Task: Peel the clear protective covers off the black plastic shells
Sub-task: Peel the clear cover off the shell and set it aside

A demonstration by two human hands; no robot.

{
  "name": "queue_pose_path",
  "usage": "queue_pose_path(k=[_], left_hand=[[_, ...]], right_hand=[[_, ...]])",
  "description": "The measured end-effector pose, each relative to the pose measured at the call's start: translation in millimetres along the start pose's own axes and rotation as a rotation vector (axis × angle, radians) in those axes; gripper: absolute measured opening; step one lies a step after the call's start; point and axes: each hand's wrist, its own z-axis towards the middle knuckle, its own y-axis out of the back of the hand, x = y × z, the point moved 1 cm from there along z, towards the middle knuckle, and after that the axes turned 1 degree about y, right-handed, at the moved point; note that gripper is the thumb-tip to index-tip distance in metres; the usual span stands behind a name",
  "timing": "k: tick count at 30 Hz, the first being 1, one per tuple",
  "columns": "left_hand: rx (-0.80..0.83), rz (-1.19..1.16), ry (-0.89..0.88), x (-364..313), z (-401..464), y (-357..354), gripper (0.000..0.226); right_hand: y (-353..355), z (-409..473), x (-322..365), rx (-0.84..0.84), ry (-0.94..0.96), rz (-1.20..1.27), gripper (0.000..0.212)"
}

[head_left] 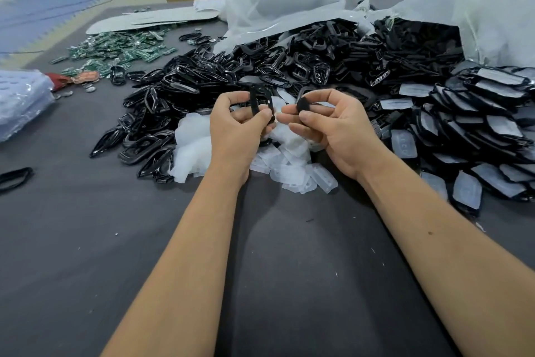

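Black plastic fills both our hands: the left hand (235, 122) grips a black shell (261, 101) on edge, and the right hand (330, 125) pinches a smaller black piece (304, 104) between thumb and fingers. We judge we are mid-peel, though no clear film shows on either part. Next comes catching a cover edge. Covered shells (477, 125) crowd three o'clock, peeled covers (292, 171) lie just below our hands, and bare grey mat (86, 241) opens at six to eight o'clock.
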Motion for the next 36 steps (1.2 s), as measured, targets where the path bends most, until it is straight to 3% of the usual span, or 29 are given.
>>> queue_pose_path(k=[4,9,15,22,31,36], left_hand=[[0.018,0.001,-0.033,-1.3,-1.2,-1.3,0.020],[-0.006,0.045,-0.058,-1.6,-2.3,-1.9,0.023],[-0.036,0.170,-0.066,-0.3,-4.5,-4.6,0.019],[0.042,0.337,-0.152,-0.9,-10.0,-13.8,0.028],[0.068,0.225,-0.053,-1.6,-9.8,-13.1,0.040],[0.059,0.255,-0.090,-3.0,-10.5,-12.3,0.038]], right_hand=[[-0.8,-1.8,0.1,-0.020,0.046,-0.127,0.018],[-6.0,-4.3,0.3,-0.042,0.137,-0.267,0.020],[-1.9,-2.5,-1.0,-0.114,0.051,-0.286,0.023],[-4.7,-4.8,-2.3,-0.147,0.229,-0.529,0.017],[-5.2,-2.3,-5.0,-0.222,0.242,-0.518,0.005],[-5.7,-3.4,-5.9,-0.236,0.171,-0.476,0.006]])
